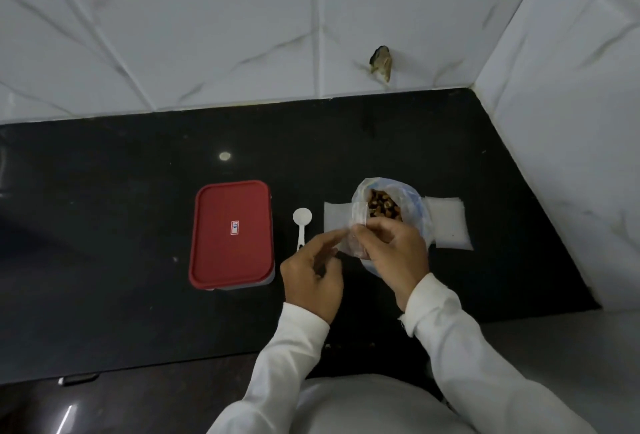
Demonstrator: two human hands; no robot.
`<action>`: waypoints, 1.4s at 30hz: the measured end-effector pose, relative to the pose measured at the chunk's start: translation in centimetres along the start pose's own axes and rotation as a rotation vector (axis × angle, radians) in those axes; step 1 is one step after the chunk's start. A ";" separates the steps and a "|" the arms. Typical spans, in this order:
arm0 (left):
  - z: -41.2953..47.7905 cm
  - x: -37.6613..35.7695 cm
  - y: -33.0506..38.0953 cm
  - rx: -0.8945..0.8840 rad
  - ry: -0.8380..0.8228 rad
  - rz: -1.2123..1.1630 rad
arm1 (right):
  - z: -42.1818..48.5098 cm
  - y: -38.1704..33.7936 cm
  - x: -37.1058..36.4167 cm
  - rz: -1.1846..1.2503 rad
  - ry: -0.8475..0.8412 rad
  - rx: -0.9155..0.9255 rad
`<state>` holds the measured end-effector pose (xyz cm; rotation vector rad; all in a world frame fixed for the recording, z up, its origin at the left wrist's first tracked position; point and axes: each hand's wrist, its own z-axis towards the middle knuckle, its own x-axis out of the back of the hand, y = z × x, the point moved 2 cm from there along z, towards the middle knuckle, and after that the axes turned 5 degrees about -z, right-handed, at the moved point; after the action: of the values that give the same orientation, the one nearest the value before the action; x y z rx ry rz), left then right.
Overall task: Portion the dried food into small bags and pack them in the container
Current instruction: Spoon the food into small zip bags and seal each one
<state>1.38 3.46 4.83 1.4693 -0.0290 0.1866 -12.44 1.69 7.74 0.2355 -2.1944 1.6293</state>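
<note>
**Plastic bag being pulled open**

A small bag [349, 237] of clear plastic is held up just over the black surface [121, 191], in front of the big bag [414, 203]. The left hand [311, 277] pinches its left edge with the thumb and first finger. Its other fingers are loosely bent and hold nothing. The right hand [391, 255] pinches the other edge, with its fingers [375, 225] curled in. The small bag looks empty. I cannot tell if its mouth is open yet.

The big bag stands open, and brown food [382, 208] shows at its top. It sits on a stack [450, 225] of flat bags. A white spoon [302, 222] lies on the surface between the stack and the box [232, 232]. The box has its red lid on.

I think the step is opening a small bag so it can be filled. Next, one hand has to hold the mouth wide. The other hand has to let go and take the spoon, which lies near the left hand. Then it can scoop food in. The lid must come off before any bag can go in the box.
</note>
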 end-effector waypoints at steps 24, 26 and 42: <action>4.0 0.8 -1.3 0.488 -0.059 -0.092 | 1.3 0.1 -1.8 -0.234 -0.194 0.178; 4.3 0.7 -1.2 0.591 -0.032 -0.215 | 1.3 0.2 -1.5 -0.133 -0.229 0.137; 3.7 -0.5 0.0 0.387 -0.037 -0.027 | 2.5 0.6 0.4 -0.050 -0.241 0.115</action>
<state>1.26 -0.24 5.18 1.8580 -0.0026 0.1486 -13.59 -0.40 6.78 0.5407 -2.2473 1.7820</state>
